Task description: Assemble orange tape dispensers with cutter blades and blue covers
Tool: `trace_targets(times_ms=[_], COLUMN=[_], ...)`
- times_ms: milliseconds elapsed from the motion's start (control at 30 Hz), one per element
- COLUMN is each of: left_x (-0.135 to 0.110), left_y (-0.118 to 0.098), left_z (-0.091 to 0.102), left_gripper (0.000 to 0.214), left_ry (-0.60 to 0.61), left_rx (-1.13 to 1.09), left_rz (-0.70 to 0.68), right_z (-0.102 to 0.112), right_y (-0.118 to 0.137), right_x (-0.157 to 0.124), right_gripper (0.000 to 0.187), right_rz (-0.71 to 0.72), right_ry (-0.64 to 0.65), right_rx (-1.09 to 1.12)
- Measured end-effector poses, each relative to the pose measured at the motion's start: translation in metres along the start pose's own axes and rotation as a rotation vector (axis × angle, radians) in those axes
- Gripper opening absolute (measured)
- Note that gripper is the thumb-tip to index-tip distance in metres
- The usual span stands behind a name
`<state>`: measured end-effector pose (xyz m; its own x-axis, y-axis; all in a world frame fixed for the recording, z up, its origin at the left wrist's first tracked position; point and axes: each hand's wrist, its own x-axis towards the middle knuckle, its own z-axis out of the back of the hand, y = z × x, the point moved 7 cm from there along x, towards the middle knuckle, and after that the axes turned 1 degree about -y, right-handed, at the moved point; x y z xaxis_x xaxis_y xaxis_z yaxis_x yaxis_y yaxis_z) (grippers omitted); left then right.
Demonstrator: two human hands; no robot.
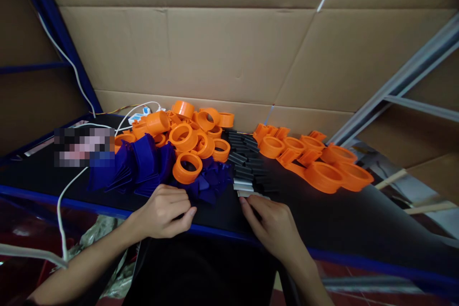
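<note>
My left hand (165,211) rests on the black table (333,215) near its front edge, fingers curled inward, right by a heap of dark blue plastic parts (150,165). What its fingers hold is hidden. My right hand (269,222) lies palm down, its fingertips touching the nearest of several black and grey bars (247,167) stacked in a row. A pile of orange plastic rings (190,136) sits behind the blue parts.
More orange rings and holders (315,162) lie to the right. A white cable (68,186) runs across the left side to a small connector (138,117). Cardboard (215,52) lines the back wall. A grey metal frame (398,81) slants at right. The table has a blue front edge (358,260).
</note>
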<state>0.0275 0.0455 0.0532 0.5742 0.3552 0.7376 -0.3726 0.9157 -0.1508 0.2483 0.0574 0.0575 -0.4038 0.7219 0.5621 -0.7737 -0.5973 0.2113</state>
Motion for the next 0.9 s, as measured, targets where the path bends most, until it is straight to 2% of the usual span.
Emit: trace_targets(times_ms=[900], left_x=[0.0008], left_y=[0.0004], left_z=[-0.0006], left_gripper=[0.034], left_ry=[0.012], left_rx=[0.001], left_rz=[-0.009], right_z=[-0.0034], right_y=[0.0002], right_x=[0.0008], right_gripper=[0.039], right_rz=[-0.032], right_ry=[0.048], right_rx=[0.024])
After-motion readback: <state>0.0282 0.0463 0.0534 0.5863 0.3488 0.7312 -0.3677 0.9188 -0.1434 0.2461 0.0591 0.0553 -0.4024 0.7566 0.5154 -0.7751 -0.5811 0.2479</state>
